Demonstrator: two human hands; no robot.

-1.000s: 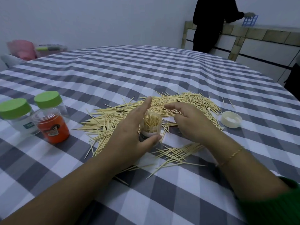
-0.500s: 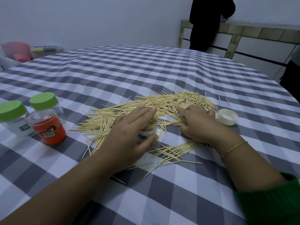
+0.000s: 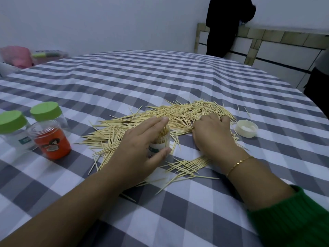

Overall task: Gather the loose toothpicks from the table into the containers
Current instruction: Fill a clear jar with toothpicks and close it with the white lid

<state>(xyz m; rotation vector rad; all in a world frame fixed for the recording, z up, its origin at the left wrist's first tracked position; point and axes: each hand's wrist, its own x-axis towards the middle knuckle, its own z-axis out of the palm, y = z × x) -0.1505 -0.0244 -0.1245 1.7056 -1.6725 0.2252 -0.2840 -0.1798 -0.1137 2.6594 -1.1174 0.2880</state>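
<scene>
Left hand (image 3: 140, 145) grips the upright cup (image 3: 161, 142) to steady its open mouth, while right hand (image 3: 211, 132) curls over the toothpicks (image 3: 178, 114), seemingly pinching up a bunch.

Counts: 2 green-lidded jars (image 3: 13, 129) at 9 o'clock, 1 orange jar (image 3: 51, 141) just beside them, no lid on it. 1 small container (image 3: 161, 142) at centre with toothpicks standing in it. 1 white cap (image 3: 246, 128) at 3 o'clock. Loose toothpicks (image 3: 178, 114): too many to count, easily hundreds. 2 hands.
</scene>
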